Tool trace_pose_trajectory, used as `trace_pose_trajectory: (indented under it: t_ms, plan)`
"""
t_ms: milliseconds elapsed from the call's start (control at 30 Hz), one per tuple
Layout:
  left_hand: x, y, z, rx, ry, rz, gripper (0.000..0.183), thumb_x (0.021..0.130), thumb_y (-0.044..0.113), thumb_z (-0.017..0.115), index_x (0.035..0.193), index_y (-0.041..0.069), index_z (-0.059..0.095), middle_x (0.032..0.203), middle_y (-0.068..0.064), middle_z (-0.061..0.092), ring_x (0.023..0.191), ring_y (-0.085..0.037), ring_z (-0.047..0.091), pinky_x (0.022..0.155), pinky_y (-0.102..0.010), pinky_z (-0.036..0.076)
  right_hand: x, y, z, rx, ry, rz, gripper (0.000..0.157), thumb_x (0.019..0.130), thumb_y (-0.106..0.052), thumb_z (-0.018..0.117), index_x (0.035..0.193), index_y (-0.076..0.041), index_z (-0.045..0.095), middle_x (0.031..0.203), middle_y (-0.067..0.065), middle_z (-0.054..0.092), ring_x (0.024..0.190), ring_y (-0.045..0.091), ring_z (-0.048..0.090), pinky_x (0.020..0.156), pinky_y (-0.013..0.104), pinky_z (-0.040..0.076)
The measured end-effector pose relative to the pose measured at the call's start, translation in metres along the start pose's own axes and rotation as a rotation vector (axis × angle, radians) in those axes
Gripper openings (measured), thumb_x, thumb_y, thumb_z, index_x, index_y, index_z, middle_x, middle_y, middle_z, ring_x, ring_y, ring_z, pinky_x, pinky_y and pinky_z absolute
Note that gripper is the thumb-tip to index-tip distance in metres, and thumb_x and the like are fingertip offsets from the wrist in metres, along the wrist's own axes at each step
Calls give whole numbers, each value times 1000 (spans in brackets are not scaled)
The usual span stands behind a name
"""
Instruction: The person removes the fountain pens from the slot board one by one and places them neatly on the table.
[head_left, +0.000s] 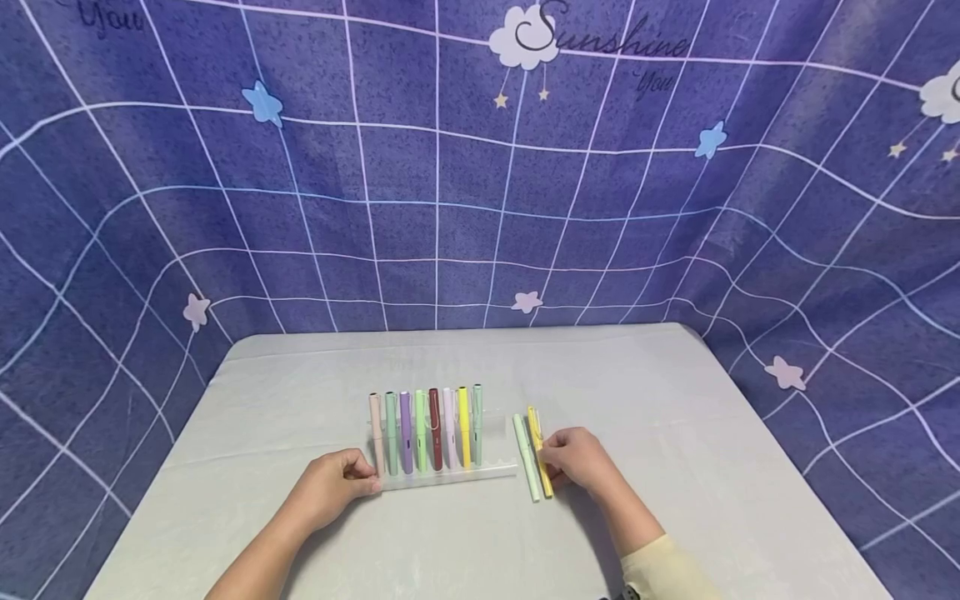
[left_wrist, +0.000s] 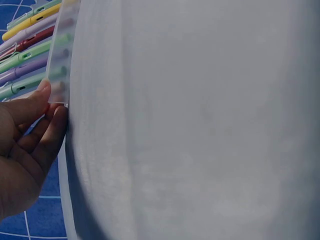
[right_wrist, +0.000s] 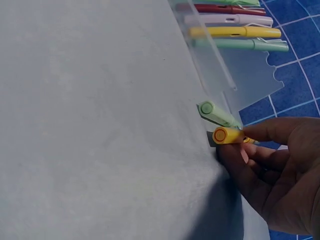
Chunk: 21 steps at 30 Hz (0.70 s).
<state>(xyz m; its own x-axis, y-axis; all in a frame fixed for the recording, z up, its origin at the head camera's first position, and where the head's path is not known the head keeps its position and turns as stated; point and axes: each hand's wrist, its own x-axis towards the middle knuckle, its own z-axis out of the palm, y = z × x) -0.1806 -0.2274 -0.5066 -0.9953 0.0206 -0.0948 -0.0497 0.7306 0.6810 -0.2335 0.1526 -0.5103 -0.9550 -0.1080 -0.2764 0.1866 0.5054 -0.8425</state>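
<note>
A clear pen stand [head_left: 480, 473] on the table holds a row of several capped pens, among them a dark red pen [head_left: 435, 429] and a purple pen [head_left: 407, 433]. My left hand [head_left: 336, 487] pinches the stand's front left corner between thumb and fingers, seen also in the left wrist view. To the right of the stand lies a light green pen [head_left: 527, 458]. Right beside it is a yellow pen [right_wrist: 227, 135], which my right hand [head_left: 581, 460] pinches between thumb and fingers. The yellow pen's far end is hidden by the fingers in the right wrist view.
A pale cloth covers the table [head_left: 600, 367]. Blue curtains [head_left: 480, 167] with a white grid and stars hang behind and at both sides. Notches at the right end of the stand's back panel [right_wrist: 260, 75] hold no pens.
</note>
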Motion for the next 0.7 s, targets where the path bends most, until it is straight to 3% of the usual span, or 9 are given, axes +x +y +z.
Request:
trace_pose_trajectory:
  t_ms: [333, 700]
  plan:
    - [0, 1, 0, 2, 4, -5, 18, 78, 23, 82, 77, 19, 64, 76, 11, 67, 74, -8, 58, 75, -31, 48, -4, -9, 4, -274, 56, -6, 15, 86, -13, 69, 74, -7, 63, 66, 3, 64, 56, 14, 62, 49, 27, 51]
    - [-1, 1, -1, -12, -3, -4, 17, 79, 23, 81, 78, 20, 65, 77, 11, 67, 75, -8, 58, 75, -31, 48, -6, -9, 4, -309, 54, -17, 15, 87, -12, 66, 74, -7, 60, 64, 3, 63, 54, 14, 62, 49, 28, 51]
